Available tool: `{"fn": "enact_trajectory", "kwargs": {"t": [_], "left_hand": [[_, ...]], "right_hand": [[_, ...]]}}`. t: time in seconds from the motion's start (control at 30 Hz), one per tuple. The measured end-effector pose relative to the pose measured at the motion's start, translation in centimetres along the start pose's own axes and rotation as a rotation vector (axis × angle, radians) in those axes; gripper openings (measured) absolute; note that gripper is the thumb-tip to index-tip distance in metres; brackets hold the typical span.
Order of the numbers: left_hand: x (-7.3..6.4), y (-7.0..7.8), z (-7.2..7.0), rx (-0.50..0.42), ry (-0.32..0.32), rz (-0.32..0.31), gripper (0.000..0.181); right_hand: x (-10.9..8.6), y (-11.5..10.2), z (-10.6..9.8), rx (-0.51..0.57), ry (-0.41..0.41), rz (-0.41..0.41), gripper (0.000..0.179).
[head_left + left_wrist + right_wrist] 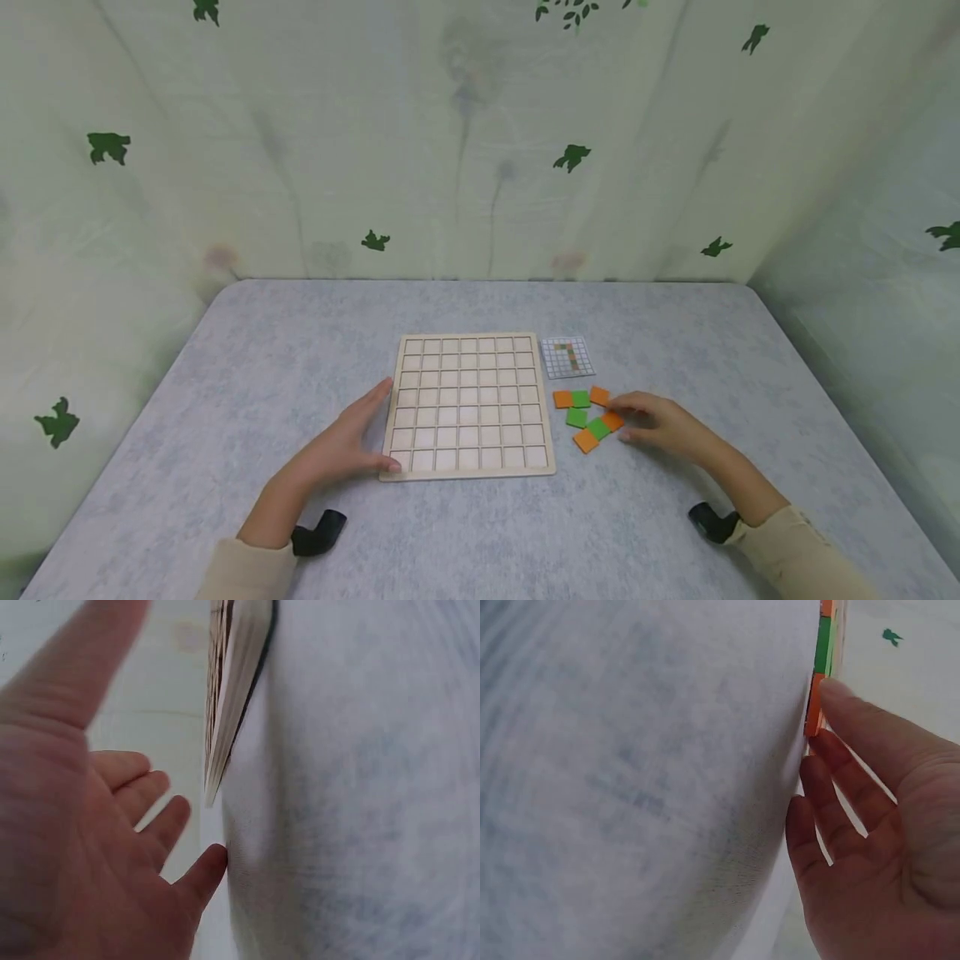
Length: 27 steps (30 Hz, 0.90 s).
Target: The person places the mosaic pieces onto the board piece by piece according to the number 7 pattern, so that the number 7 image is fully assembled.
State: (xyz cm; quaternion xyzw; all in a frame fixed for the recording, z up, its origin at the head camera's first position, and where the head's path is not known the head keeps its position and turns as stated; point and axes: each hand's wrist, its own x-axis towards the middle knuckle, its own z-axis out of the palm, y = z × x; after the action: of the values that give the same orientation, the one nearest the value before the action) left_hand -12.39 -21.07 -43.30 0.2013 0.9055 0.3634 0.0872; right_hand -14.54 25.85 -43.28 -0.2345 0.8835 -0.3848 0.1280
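A square wooden board with a grid of shallow cells lies on the table. My left hand is spread along its left edge, thumb at the near corner and fingertips by the side. In the left wrist view the board's edge shows beyond the fingers. Right of the board lie several flat square tiles, among them a green tile and an orange tile. My right hand is at the right end of this group, its thumb and fingertips right at an orange tile, fingers loosely bent.
A small printed card with a grid and a coloured pattern lies by the board's upper right corner. The grey mottled table meets a pale curtain with green leaf shapes behind it.
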Motion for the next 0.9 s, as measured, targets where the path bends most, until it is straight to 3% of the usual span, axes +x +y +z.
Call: {"fn": "enact_trajectory", "kwargs": {"t": [0.23,0.6,0.7,0.9], "left_hand": [[-0.3,-0.7,0.5,0.030,-0.058,-0.010,0.114],[-0.6,-1.1,0.7,0.031,-0.072,0.026,0.106],[-0.6,-1.1,0.8,0.042,-0.073,0.019,0.107],[-0.6,-1.3,0.7,0.048,-0.067,0.009,0.108]], "right_hand": [[0.3,0.9,0.2,-0.083,-0.015,-0.022,0.032],[0.7,-0.4,-0.6,-0.150,0.021,0.062,0.025],[1.3,-1.3,-1.1,-0.138,0.066,0.031,0.027],[4.0,-4.0,-1.8,-0.125,0.164,-0.109,0.027]]}}
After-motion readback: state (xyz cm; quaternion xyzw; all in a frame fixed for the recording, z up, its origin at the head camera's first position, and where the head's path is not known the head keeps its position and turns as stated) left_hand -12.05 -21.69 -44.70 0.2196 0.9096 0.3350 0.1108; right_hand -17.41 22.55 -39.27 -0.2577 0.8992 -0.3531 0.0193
